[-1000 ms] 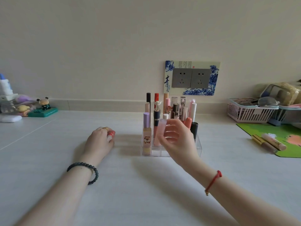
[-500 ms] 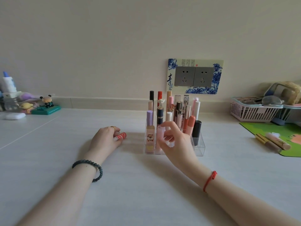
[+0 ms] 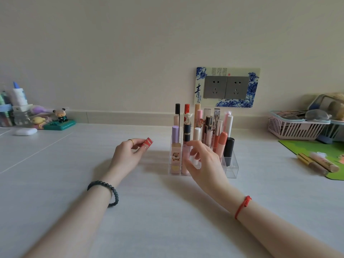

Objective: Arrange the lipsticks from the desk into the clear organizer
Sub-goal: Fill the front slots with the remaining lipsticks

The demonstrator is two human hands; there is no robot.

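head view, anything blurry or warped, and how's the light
Head view: soft, even light, no glare; the right hand has motion-blurred fingers by the organizer; the left hand and its red lipstick are sharp; faint shadows on the desk; wide-angle stretch at the edges.

The right hand has lowered the pale pink lipstick tube into a front slot of the clear acrylic organizer, centre frame. The left hand has lifted off the table, its grip pushing the short red-and-white striped lipstick further out, nearer the organizer.
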